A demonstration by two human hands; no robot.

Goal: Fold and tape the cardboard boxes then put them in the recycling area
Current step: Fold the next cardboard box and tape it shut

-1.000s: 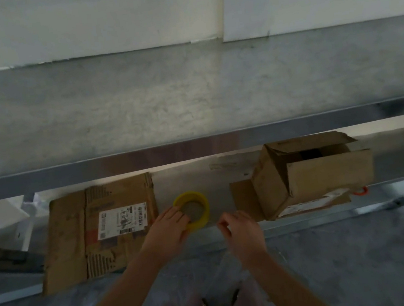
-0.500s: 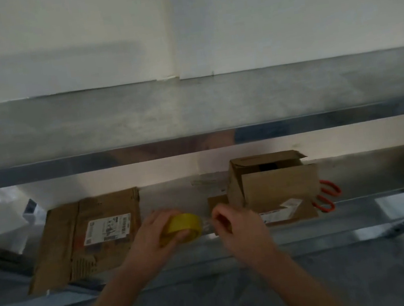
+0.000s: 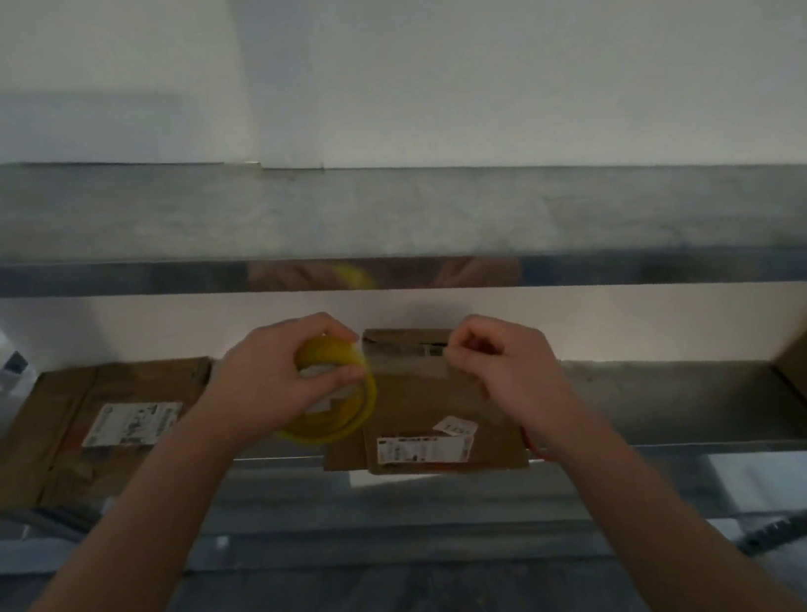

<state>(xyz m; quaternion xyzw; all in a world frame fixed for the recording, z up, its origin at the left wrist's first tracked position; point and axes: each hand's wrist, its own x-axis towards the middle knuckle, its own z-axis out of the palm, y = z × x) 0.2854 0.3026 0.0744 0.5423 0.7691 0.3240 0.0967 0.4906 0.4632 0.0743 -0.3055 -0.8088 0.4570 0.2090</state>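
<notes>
Both hands have risen, and now the left hand grips the yellow tape roll, from which the tape strip runs right to the pinching right hand, across the cardboard box standing on the shelf just behind.

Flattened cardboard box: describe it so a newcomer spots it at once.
On the lower metal shelf, look to the left end. The flattened cardboard box lies there, white label up. Unlike the standing box mid-shelf, it lies flat.
</notes>
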